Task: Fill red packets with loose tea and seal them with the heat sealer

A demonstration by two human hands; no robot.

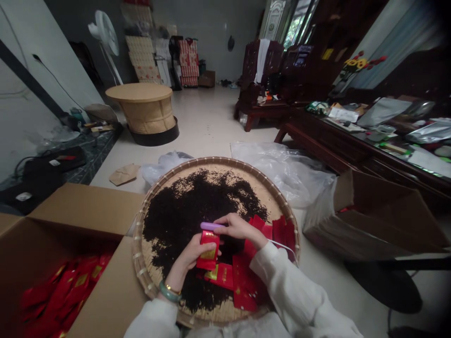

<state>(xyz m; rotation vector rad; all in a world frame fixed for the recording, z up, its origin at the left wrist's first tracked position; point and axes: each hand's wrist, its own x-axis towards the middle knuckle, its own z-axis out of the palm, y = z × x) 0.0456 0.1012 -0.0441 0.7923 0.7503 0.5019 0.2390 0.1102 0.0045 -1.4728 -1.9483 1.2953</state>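
Observation:
My left hand (192, 251) is closed around a small red packet (208, 251) with gold print, held upright above the tray. At the packet's top edge, my right hand (237, 226) grips a purple handheld bag sealer (211, 226). A white cord (283, 245) runs beside my right wrist. Below both hands is a round woven bamboo tray (140, 253) with dark loose tea leaves (190, 199) spread over it. Another gold-marked red packet (222, 276) lies just under my left hand. Several flat red packets (244, 284) lie on the tray's right side.
On the left stands an open cardboard box (95, 202) with many red packets (66, 291) inside. Another open carton (384, 225) is at the right, near a black round base (385, 286). Clear plastic sheeting (278, 169) lies beyond the tray, before a dark wooden table (327, 136).

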